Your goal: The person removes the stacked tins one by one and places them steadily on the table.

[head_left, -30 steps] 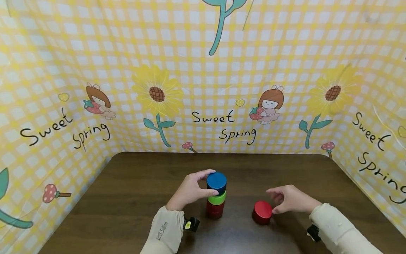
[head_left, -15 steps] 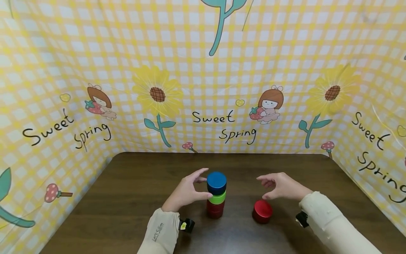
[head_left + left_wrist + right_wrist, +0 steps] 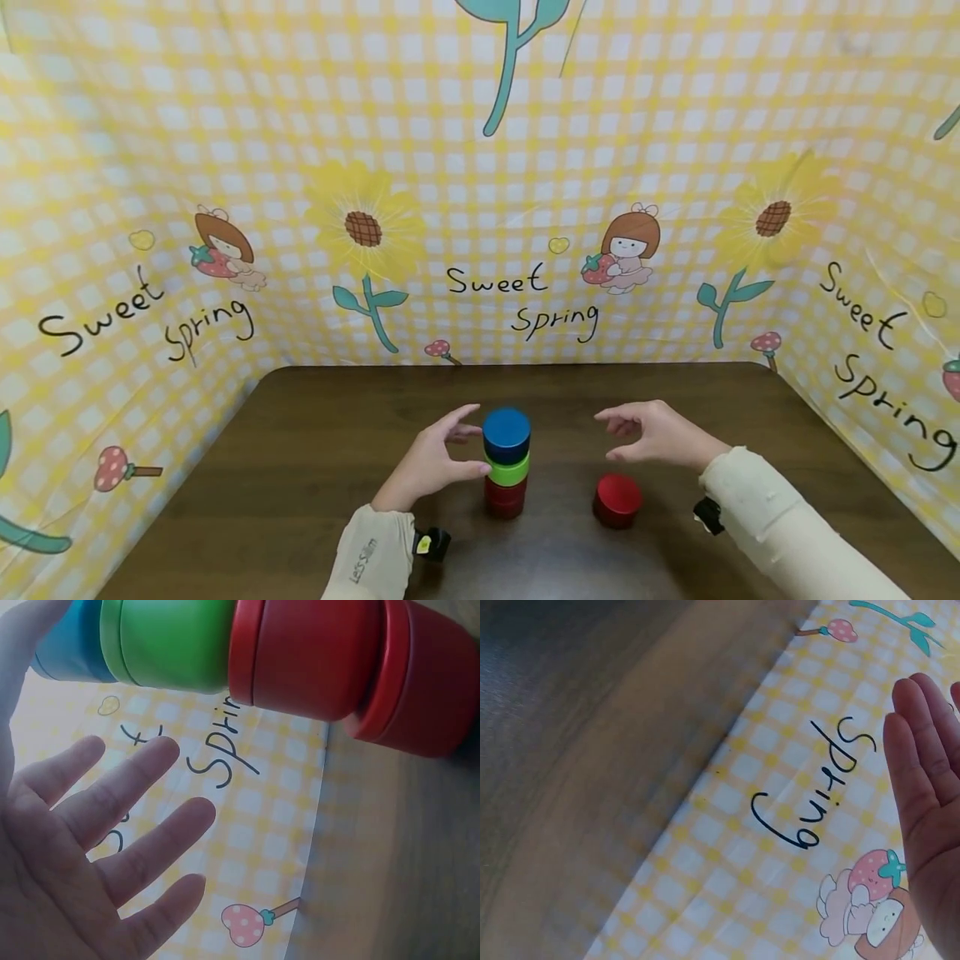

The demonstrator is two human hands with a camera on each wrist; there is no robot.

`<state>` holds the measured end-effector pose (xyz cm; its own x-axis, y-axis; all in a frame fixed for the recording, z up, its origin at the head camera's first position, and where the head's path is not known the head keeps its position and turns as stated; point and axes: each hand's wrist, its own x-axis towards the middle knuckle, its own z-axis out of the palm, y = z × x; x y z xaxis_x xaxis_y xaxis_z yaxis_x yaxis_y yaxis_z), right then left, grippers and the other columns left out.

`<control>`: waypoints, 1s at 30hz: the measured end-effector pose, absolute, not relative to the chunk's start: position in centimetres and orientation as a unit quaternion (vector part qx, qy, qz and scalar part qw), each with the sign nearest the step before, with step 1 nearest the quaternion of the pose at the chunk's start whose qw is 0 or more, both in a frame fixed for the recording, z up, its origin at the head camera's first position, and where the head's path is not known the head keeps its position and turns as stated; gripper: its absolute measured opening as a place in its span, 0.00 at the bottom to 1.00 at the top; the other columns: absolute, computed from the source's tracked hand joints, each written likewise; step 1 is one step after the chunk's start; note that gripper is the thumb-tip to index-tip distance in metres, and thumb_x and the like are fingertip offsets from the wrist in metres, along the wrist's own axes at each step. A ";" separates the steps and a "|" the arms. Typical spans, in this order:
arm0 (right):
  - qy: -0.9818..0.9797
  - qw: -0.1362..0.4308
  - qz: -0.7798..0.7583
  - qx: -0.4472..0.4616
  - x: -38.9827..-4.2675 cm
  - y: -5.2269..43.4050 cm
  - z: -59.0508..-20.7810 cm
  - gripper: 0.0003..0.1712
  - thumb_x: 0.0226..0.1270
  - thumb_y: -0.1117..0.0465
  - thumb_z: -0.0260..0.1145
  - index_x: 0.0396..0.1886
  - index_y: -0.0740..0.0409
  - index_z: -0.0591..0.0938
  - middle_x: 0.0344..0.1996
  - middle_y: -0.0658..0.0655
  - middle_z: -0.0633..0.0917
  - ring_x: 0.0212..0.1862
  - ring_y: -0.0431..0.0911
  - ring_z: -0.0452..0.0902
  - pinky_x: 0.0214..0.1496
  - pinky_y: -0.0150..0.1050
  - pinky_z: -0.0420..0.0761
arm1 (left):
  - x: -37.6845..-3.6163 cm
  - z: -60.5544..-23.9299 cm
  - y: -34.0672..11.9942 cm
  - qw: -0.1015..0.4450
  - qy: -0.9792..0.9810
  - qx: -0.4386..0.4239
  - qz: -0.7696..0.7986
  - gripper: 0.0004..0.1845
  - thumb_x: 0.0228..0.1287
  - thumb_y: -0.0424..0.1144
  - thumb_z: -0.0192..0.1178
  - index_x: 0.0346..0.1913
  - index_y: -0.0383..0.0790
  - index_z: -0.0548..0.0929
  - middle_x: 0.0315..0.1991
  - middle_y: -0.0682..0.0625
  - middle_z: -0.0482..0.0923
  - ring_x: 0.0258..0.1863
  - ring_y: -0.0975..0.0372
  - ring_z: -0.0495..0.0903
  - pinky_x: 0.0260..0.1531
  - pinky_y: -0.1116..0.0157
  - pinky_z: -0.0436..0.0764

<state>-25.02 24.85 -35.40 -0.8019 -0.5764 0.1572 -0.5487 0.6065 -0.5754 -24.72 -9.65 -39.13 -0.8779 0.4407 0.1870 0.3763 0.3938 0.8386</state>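
**Inspector:** Both hands have drawn back since the earlier frames. The left hand (image 3: 435,458) has let go of the blue tin (image 3: 506,432) it was gripping, and the right hand (image 3: 648,433) has lifted off the loose red tin (image 3: 617,498).

**Clerk:** State of the fingers?

**Inspector:** Left fingers (image 3: 142,817) are spread and relaxed, holding nothing; the wrist view shows an open palm beside the stack with a gap between. Right fingers are loosely extended, also empty.

**Clerk:** And the stack?

**Inspector:** Upright on the worktop (image 3: 300,467): red tin at the bottom (image 3: 504,497), green tin (image 3: 508,469) in the middle, blue on top. Its long axis is vertical. It stands just to the right of the left hand, thumb near the green tin, forefinger near the blue, no contact that I can confirm.

**Clerk:** The loose red tin?

**Inspector:** Alone on the worktop, right of the stack and apart from it, below and slightly nearer the person than the right hand. That hand hovers above it, palm turned inward toward the stack, and is the nearer of the two.
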 end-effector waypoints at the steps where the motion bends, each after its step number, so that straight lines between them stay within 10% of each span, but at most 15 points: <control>1: 0.895 0.022 -0.313 -0.316 -25.0 24.7 -35.5 0.29 0.55 0.57 0.74 0.53 0.69 0.79 0.39 0.54 0.85 0.42 0.48 0.81 0.44 0.43 0.80 | -24.7 -39.2 -9.7 0.032 0.835 0.243 0.492 0.40 0.54 0.39 0.72 0.69 0.35 0.65 0.54 0.38 0.78 0.56 0.40 0.73 0.53 0.40 0.70; 30: 0.886 0.003 -0.269 -0.377 -26.1 17.6 -31.2 0.34 0.52 0.56 0.77 0.57 0.65 0.78 0.42 0.54 0.83 0.47 0.51 0.80 0.48 0.47 0.79 | -25.0 -40.0 -8.7 0.049 0.839 0.241 0.486 0.37 0.53 0.40 0.72 0.63 0.27 0.69 0.50 0.35 0.79 0.50 0.43 0.77 0.47 0.49 0.77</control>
